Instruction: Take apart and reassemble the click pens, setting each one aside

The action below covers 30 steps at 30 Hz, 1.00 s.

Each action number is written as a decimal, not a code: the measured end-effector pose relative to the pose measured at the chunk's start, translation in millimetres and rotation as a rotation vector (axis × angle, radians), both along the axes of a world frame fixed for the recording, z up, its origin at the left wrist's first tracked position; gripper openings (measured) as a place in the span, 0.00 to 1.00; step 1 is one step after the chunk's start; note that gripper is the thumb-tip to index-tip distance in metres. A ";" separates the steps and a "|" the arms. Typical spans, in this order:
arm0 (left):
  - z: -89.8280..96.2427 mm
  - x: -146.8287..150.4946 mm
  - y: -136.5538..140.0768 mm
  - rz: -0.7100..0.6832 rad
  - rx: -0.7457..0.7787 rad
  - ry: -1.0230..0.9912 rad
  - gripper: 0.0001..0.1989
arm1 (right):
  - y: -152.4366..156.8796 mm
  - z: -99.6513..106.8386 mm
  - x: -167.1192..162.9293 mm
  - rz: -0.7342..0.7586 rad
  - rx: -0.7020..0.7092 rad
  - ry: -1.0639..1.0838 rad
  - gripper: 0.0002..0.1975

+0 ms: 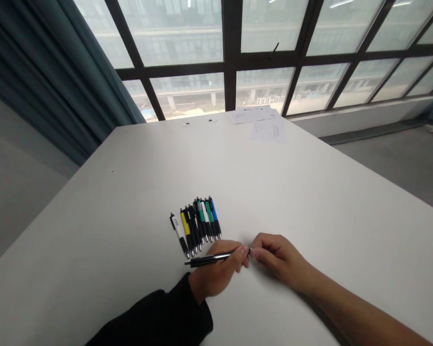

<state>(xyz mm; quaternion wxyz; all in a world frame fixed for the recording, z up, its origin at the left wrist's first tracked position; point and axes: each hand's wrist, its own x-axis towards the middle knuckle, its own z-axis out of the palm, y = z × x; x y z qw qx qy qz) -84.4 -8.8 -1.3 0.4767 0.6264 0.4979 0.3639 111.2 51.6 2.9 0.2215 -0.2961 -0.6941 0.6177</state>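
Note:
A black ballpoint pen (205,260) lies across my left hand (220,269), whose fingers are closed round its front part. Its clicker end points left, and its tip points right. At that tip, my right hand (276,254) is closed in a pinch, with thumb and forefinger meeting the pen's end; exactly what sits between them is partly hidden. Just beyond my left hand, several click pens lie side by side on the table, tips towards me. Among them are a white pen (178,233) at the left, a yellow pen (186,228) and a blue pen (214,214) at the right.
The white table (137,192) reaches to dark-framed windows (233,57). Papers (263,124) lie at its far edge, near two small holes with dark centres. A blue-grey curtain (65,72) hangs at the left, beyond the table's edge.

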 end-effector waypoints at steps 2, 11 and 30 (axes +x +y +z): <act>-1.6 -0.2 1.0 0.004 -0.009 -0.009 0.29 | -2.1 -0.6 -1.0 -0.024 -0.065 0.095 0.14; 0.8 -0.4 1.0 -0.034 0.019 -0.021 0.27 | -2.9 2.7 0.1 0.008 -0.072 0.025 0.19; -2.5 0.4 0.4 0.008 -0.005 -0.090 0.27 | -1.6 -0.2 -3.1 -0.025 -0.221 0.145 0.15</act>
